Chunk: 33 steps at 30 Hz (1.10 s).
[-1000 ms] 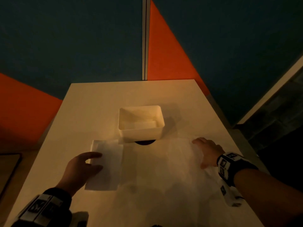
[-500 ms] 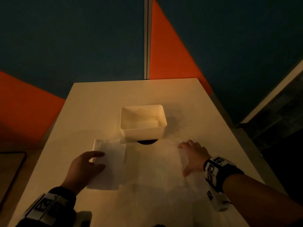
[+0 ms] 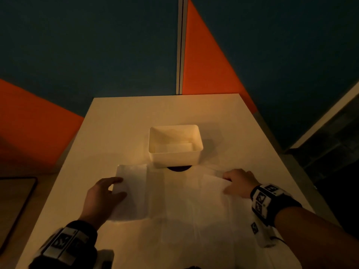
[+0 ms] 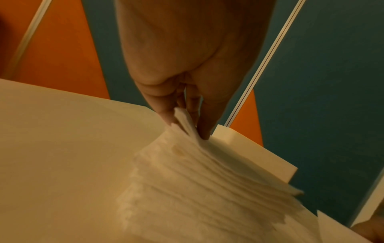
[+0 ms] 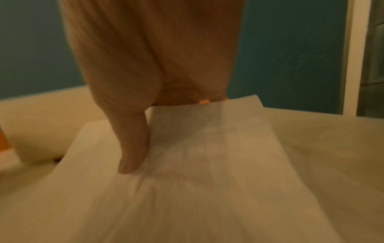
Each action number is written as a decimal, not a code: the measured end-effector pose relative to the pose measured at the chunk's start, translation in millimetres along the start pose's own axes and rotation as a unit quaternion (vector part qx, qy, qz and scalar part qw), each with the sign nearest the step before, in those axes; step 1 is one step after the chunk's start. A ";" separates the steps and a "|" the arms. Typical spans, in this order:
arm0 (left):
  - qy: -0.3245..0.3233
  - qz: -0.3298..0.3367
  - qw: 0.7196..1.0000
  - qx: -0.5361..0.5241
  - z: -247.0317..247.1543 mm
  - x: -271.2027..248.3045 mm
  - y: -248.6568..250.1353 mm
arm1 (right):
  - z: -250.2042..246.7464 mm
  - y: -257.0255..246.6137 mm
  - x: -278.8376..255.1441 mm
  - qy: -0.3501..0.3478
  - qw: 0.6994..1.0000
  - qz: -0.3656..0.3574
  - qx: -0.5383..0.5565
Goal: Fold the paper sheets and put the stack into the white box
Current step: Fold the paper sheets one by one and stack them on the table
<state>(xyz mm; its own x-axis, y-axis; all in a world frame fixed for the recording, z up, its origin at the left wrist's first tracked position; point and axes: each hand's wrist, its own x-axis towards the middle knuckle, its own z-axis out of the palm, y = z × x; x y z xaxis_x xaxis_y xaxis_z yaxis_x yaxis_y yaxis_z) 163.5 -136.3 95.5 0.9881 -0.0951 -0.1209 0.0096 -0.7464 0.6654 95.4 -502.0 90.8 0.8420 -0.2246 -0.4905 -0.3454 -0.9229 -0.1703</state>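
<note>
The white box (image 3: 175,152) stands at the table's middle, with a folded white piece (image 3: 180,146) inside. A thin white paper sheet (image 3: 186,202) lies spread in front of it. My left hand (image 3: 116,186) rests on the folded left part of the paper (image 3: 134,181). In the left wrist view its fingertips (image 4: 166,115) pinch a raised corner of the paper layers (image 4: 187,164). My right hand (image 3: 231,181) holds the sheet's right edge. In the right wrist view the thumb (image 5: 133,148) lies on the paper flap (image 5: 207,131) and the fingers are hidden behind it.
The cream table (image 3: 120,123) ends at a teal and orange partition wall (image 3: 204,55) behind. A dark round spot (image 3: 178,168) shows at the box's near foot. A dark-rimmed flat object (image 3: 17,200) lies off the table's left side.
My right hand has drawn the sheet's right edge leftward, toward the middle. The left hand has stayed on the folded left part.
</note>
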 end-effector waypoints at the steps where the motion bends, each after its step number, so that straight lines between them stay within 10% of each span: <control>1: 0.004 0.001 1.000 0.002 0.8 0.6 -0.4 | -3.9 0.8 -1.3 -0.007 0.999 -0.011 0.036; 13: 0.050 0.101 0.972 0.207 4.8 1.0 24.1 | -64.0 -21.8 -37.2 0.078 0.932 -0.075 0.347; 18: -0.111 0.064 0.987 -0.098 13.0 -1.8 82.2 | -71.6 -51.7 -56.2 0.129 0.808 -0.081 0.569; 23: -0.317 -0.053 0.899 -0.297 25.3 -2.7 118.0 | -67.5 -72.0 -61.2 0.155 0.730 -0.101 0.658; 27: -0.279 -0.045 0.840 -0.463 29.1 -5.5 134.8 | -61.7 -75.6 -62.7 0.149 0.715 -0.108 0.675; 33: -0.188 0.038 0.852 -0.487 28.3 -7.5 135.9 | -54.7 -64.1 -66.3 0.092 0.717 -0.134 0.678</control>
<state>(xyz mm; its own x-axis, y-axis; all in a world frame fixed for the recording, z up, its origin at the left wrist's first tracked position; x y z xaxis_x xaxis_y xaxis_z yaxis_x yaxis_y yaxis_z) 153.0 -255.7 166.0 0.8743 -0.4597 -0.1558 0.2517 0.1549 0.9553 84.4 -445.1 181.0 0.9508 -0.2480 -0.1858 -0.1421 0.1836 -0.9727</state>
